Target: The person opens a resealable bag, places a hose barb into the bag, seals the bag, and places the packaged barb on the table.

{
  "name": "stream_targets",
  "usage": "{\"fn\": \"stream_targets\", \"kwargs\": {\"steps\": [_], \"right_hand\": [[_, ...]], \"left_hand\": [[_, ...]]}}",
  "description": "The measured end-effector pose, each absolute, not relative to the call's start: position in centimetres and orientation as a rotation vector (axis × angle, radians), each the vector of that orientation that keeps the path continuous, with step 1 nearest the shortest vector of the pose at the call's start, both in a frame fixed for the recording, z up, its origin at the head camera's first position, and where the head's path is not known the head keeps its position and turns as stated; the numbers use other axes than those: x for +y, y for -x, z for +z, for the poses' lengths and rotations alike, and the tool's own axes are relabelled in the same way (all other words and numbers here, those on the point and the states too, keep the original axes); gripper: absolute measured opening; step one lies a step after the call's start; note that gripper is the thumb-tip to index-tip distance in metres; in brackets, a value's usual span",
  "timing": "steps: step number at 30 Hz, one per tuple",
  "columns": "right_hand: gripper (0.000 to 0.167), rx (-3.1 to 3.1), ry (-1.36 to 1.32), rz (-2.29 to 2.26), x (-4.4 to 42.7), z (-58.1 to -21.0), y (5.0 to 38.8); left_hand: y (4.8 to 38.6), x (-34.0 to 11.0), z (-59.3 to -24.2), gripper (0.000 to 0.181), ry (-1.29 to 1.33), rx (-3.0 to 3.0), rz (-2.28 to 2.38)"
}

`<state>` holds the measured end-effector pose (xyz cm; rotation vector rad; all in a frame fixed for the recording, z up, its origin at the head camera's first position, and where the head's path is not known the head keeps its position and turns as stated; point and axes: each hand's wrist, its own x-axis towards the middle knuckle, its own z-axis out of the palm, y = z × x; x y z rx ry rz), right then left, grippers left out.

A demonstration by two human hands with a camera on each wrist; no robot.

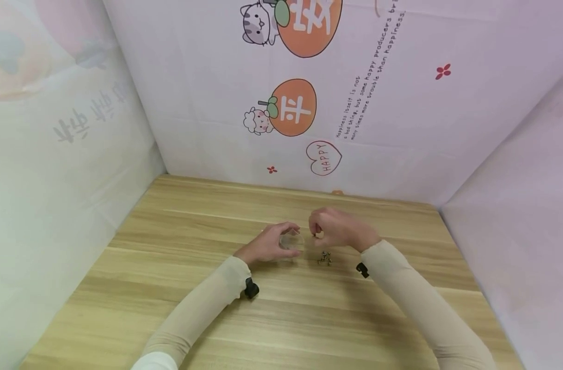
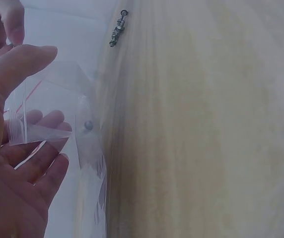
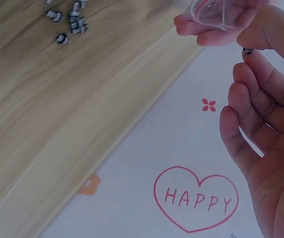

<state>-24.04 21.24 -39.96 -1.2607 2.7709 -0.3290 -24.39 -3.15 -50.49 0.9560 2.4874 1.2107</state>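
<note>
My left hand [image 1: 268,243] curls its thumb and fingers round a clear plastic bag [image 2: 85,163] with a red line near its mouth. One small metal piece [image 2: 88,125] shows inside the bag in the left wrist view. Just to the right, my right hand [image 1: 338,228] pinches a small dark metal screw [image 3: 248,51] between thumb and index finger, beside the bag's mouth. Several small metal screws [image 1: 325,258] lie in a loose pile on the table below my right hand; they also show in the right wrist view [image 3: 77,20].
The wooden table [image 1: 170,288] reaches back to a white printed cloth wall [image 1: 207,123] with cartoon fruit and lettering. More white cloth hangs at the left side [image 1: 55,180] and the right side [image 1: 517,216]. A black wrist strap part shows at each sleeve.
</note>
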Motion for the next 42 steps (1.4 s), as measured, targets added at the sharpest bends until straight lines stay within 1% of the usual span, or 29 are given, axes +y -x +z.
{"fn": "stream_targets", "kwargs": {"steps": [7, 13, 21, 25, 32, 42], "right_hand": [[0.008, 2.752, 1.3, -0.38, 19.5, -40.4, 24.7], [0.012, 2.748, 1.28, -0.44, 18.6, -40.9, 25.3], [0.01, 2.743, 1.277, -0.451, 18.2, -42.1, 25.8], [0.014, 2.743, 1.246, -0.47, 18.2, -42.2, 25.5], [0.023, 2.77, 1.218, -0.471, 19.0, -41.5, 24.6], [0.025, 2.833, 1.222, -0.432, 22.3, -41.5, 23.4]], "left_hand": [[24.5, -3.1, -50.5, 0.069, -0.948, 2.466, 1.234], [24.3, -3.0, -50.4, 0.07, -0.934, 2.468, 1.226], [24.0, -3.0, -49.9, 0.066, -0.929, 2.463, 1.229], [24.1, -3.0, -50.1, 0.066, -0.939, 2.466, 1.234], [24.2, -2.9, -50.4, 0.069, -0.94, 2.46, 1.239], [24.2, -2.9, -50.6, 0.069, -0.918, 2.453, 1.235]]}}
